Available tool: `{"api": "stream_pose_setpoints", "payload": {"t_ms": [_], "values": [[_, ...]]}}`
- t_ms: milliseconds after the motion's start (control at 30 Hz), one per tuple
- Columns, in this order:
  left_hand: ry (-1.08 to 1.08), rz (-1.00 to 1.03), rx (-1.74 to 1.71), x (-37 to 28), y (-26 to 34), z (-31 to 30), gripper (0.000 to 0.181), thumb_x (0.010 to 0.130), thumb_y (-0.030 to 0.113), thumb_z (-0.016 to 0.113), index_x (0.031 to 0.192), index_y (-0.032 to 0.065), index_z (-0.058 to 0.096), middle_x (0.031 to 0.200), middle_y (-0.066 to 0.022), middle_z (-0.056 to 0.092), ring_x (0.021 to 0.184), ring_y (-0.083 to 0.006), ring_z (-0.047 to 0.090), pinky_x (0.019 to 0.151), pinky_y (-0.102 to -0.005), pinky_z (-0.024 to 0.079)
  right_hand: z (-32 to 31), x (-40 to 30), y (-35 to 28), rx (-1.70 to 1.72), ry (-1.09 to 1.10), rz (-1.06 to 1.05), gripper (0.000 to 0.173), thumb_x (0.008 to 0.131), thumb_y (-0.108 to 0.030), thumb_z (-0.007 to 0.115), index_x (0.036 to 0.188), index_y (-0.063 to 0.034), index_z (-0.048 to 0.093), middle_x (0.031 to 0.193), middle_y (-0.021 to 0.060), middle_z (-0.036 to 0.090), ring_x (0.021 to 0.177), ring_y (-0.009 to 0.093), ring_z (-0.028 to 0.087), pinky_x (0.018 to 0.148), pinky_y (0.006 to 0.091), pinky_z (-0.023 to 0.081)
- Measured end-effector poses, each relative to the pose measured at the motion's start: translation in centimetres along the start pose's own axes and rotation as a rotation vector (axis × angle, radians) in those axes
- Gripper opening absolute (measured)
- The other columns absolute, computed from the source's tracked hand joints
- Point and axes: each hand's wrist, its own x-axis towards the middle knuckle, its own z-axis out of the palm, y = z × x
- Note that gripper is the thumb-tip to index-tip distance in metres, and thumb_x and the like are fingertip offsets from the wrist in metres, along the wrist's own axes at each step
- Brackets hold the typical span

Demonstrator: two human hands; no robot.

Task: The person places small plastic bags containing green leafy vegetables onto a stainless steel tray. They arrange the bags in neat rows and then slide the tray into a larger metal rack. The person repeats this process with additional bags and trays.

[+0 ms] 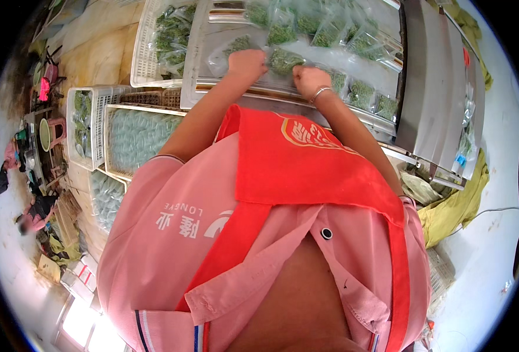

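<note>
Green peppercorn clusters fill a clear plastic bag (282, 62) lying on a metal work surface in front of me. My left hand (247, 63) is closed at this bag's left edge, its fingers curled down. At the bag's right edge, my right hand (312, 82), with a bracelet at the wrist, pinches the plastic. Just beyond my left hand lies another filled bag (238, 45), partly covered by that hand. More filled bags (327, 33) lie in a row farther off, and several (362, 93) sit right of my right hand along the near metal bar (259, 91).
A stainless steel machine lid (431, 83) stands at the right. At left are a white crate rim (135, 66) around filled bags, a smaller white crate (96, 127), and a crate of packed clear bags (143, 136). A person (37, 213) is far left.
</note>
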Motion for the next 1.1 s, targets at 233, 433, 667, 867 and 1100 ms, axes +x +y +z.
{"api": "stream_pose_setpoints", "payload": {"t_ms": [233,433,667,867,1100], "values": [[-0.463,0.071,-0.134,0.0,0.3,0.2,0.023,0.067,0.030,0.062,0.082,0.0132,0.067,0.081,-0.0101,0.066,0.075,-0.0279,0.063,0.064,-0.0396,0.049,-0.9,0.0,2.3,-0.052,-0.167,-0.030,0.016,0.074,-0.019,0.053,0.083,-0.0106,0.062,0.086,0.0162,0.063,0.082,0.035,0.060,0.071,0.0434,0.047],[0.126,-0.264,-0.220,-1.4,-5.4,-3.1,0.027,0.074,0.036,0.056,0.087,0.0154,0.066,0.083,-0.0096,0.066,0.079,-0.0283,0.063,0.068,-0.0389,0.049,-1.0,-3.5,-0.5,0.122,-0.094,-0.205,0.025,0.075,-0.026,0.059,0.095,-0.0108,0.056,0.093,0.0152,0.060,0.088,0.034,0.059,0.074,0.0426,0.048],[0.010,-0.295,-0.179,-1.7,-14.4,-2.2,0.030,0.075,0.039,0.056,0.093,0.0180,0.066,0.089,-0.0077,0.066,0.086,-0.0268,0.062,0.075,-0.0371,0.048,3.7,-3.8,0.3,0.120,-0.025,-0.370,0.015,0.074,-0.020,0.060,0.082,-0.0085,0.056,0.083,0.0131,0.057,0.081,0.032,0.060,0.069,0.0409,0.049],[0.004,-0.132,-0.094,-1.2,-12.9,-2.9,0.028,0.072,0.037,0.058,0.089,0.0165,0.066,0.081,-0.0072,0.066,0.079,-0.0269,0.062,0.071,-0.0365,0.048,2.5,-1.5,-2.6,0.939,-0.361,-0.037,0.023,0.085,-0.028,0.055,0.094,-0.0080,0.059,0.089,0.0120,0.062,0.072,0.022,0.062,0.064,0.0329,0.051],[-0.122,-0.290,-1.061,-1.7,-9.2,-3.0,0.026,0.074,0.028,0.060,0.079,0.0033,0.064,0.066,-0.0038,0.059,0.053,-0.0147,0.056,0.051,-0.0275,0.046,2.6,1.3,-5.6,1.992,-0.644,0.413,0.025,0.091,-0.026,0.050,0.092,-0.0025,0.057,0.084,0.0091,0.062,0.065,0.018,0.059,0.052,0.0265,0.049]]}}
